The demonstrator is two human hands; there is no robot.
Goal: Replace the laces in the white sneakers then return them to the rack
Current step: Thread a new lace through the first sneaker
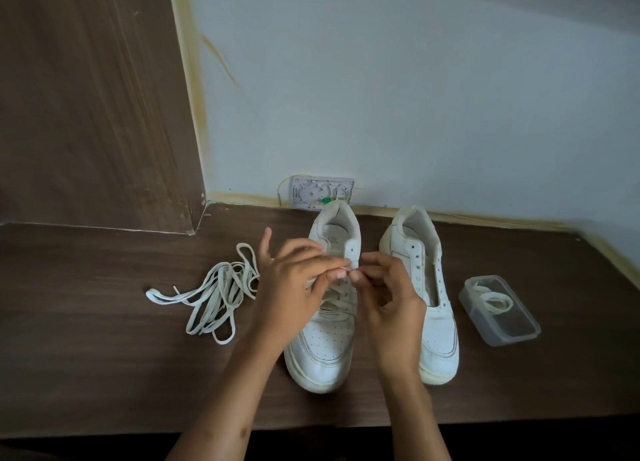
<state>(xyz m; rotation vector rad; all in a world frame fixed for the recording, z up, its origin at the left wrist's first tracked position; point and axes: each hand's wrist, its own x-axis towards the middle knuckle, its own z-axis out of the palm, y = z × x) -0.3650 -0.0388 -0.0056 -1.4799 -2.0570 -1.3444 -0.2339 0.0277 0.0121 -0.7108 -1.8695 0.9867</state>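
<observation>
Two white sneakers stand side by side on the dark wooden table, toes toward me. The left sneaker (323, 349) has a lace crossed through its lower eyelets. My left hand (294, 287) and my right hand (388, 294) meet over its upper eyelets, both pinching the lace end (344, 272) between fingertips. The right sneaker (431, 287) has bare eyelets with no lace. A loose pile of white laces (214, 294) lies on the table to the left of my left hand.
A clear plastic box (498, 310) with a coiled lace inside sits right of the sneakers. A small white wall plate (322, 192) with wires is behind them. The wall runs along the table's back; a wooden panel (93, 107) stands at the left.
</observation>
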